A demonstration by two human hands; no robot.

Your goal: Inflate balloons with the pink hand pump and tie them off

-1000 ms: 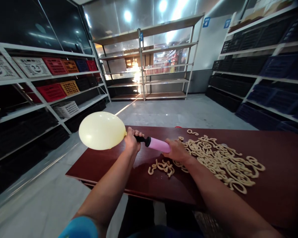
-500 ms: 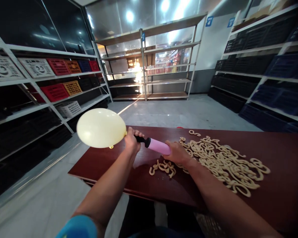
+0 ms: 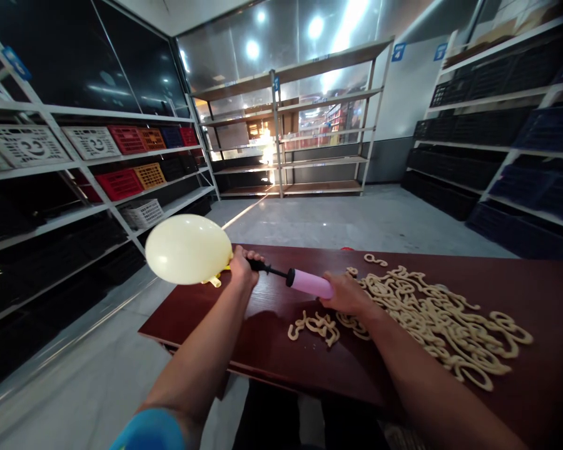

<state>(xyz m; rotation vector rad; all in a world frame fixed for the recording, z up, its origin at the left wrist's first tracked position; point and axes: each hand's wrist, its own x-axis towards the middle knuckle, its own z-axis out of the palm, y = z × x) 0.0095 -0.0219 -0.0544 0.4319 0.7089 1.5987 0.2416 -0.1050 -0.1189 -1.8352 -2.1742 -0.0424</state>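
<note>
A hand balloon pump (image 3: 309, 284) with a pink barrel and black end is held out over the table. My right hand (image 3: 347, 294) is wrapped round the barrel's right end. My left hand (image 3: 244, 270) is closed on the black end, and a thin black rod shows between that end and the barrel. A pale yellow inflated balloon (image 3: 188, 249) sits just left of my left hand, with its neck end at the fingers. Below the balloon hangs a small yellow tail (image 3: 213, 281). How the balloon joins the pump is hidden by my left hand.
Many beige curled, uninflated long balloons (image 3: 431, 319) lie piled on the dark red table (image 3: 272, 350), with a smaller bunch (image 3: 315, 326) nearer me. Shelves with crates (image 3: 126, 139) stand at left; dark crates (image 3: 473, 131) fill the right shelves. A metal rack (image 3: 321, 164) stands ahead.
The black end has been drawn away from the pink barrel, baring the thin rod. My hands are farther apart. The camera view has shifted slightly.
</note>
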